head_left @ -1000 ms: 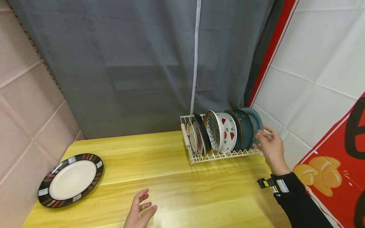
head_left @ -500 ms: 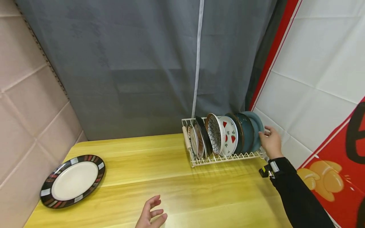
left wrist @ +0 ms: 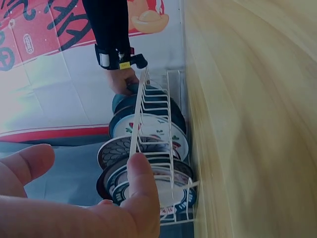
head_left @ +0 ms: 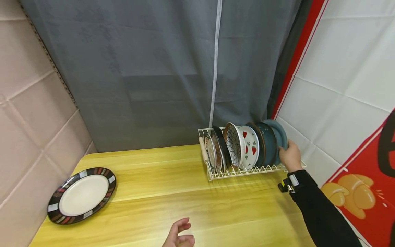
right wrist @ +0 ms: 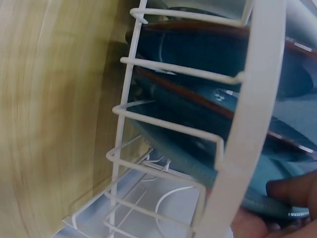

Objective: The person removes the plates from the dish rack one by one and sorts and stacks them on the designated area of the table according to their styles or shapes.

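My right hand [head_left: 291, 157] grips the rim of a light blue plate [head_left: 279, 132], the rightmost in a white wire dish rack [head_left: 240, 173]. In the right wrist view, the thumb [right wrist: 287, 191] lies on the upper face of this blue plate [right wrist: 260, 201], with fingers beneath. Leaning just left of it is a dark teal plate [head_left: 267, 145]. My left hand [head_left: 180, 235] hovers over the table at the bottom of the head view, fingers loosely bent, holding nothing.
Several more plates, one with a strawberry print [head_left: 250, 147], and a patterned bowl [head_left: 233, 144] stand on edge in the rack. An oval plate [head_left: 83, 195] with a dark striped rim lies at the table's left. A grey curtain [head_left: 160, 79] hangs behind; the white wall [head_left: 342, 68] rises close right.
My right hand has moved in from beside the rack and taken hold of the light blue plate's rim. My left hand has shifted right and lower in the head view.
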Available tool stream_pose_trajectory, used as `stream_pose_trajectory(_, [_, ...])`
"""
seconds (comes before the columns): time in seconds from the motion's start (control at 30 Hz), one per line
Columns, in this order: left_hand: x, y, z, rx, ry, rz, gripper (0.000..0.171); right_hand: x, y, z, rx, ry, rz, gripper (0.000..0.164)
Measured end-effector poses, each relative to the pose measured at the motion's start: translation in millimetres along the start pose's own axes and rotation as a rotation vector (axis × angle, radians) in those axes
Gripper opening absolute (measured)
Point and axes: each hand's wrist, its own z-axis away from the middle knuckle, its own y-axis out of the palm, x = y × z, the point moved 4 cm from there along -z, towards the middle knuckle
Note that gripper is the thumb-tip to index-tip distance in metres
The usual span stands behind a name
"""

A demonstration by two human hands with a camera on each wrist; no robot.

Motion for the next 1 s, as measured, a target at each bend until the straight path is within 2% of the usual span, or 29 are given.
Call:
stream_pose_trajectory(0.1, [-6.3, 9.9, 0.9, 0.008, -0.02, 0.0, 0.072, 2.0, -7.1, 3.8, -0.048, 0.029, -0.009, 0.043])
stream_pose_trajectory(0.17, [-18.3, 18.3, 4.4, 0.008, -0.036, -0.008, 0.074, 4.3, -16.8, 6.0, -0.103, 0.043, -0.015, 0.043])
stream_pose_trajectory(0.3, [-49.3, 34.1, 14.8, 0.005, -0.017, -0.041, 0.084, 13.5, -42.9, 11.4, -0.238, 0.042, -0.07, 0.043])
stream_pose_trajectory(0.37, [-56.6, 37.1, 17.2, -0.002, -0.031, -0.041, 0.082, 24.2, -58.9, 19.2, -0.31, 0.052, -0.104, 0.044])
stream_pose_trajectory(0.43, [-53.4, 35.6, 16.2, -0.001, -0.023, -0.048, 0.081, 39.2, -75.6, 31.2, -0.379, 0.085, -0.149, 0.044])
stream_pose_trajectory(0.6, [-17.0, 20.7, 4.2, 0.033, 0.057, -0.032, 0.076, 110.4, -120.6, 77.6, -0.517, 0.166, -0.312, 0.045])
stream_pose_trajectory(0.7, [-6.4, 15.5, -0.5, 0.026, 0.022, -0.019, 0.076, 144.3, -137.4, 100.6, -0.582, 0.167, -0.428, 0.043])
stream_pose_trajectory(0.77, [-9.4, 16.1, 0.0, 0.014, -0.004, -0.029, 0.078, 153.6, -142.3, 110.5, -0.611, 0.154, -0.534, 0.042])
stream_pose_trajectory(0.87, [-27.1, 23.7, 5.7, -0.01, -0.029, -0.039, 0.08, 160.0, -144.8, 123.7, -0.615, 0.114, -0.725, 0.042])
stream_pose_trajectory(0.93, [-41.7, 30.5, 10.8, -0.015, -0.019, -0.045, 0.082, 162.4, -144.1, 132.9, -0.578, 0.098, -0.869, 0.045])
stream_pose_trajectory(1.0, [-55.3, 36.9, 15.3, -0.018, -0.025, -0.041, 0.083, 165.3, -142.9, 143.4, -0.527, 0.1, -0.955, 0.048])
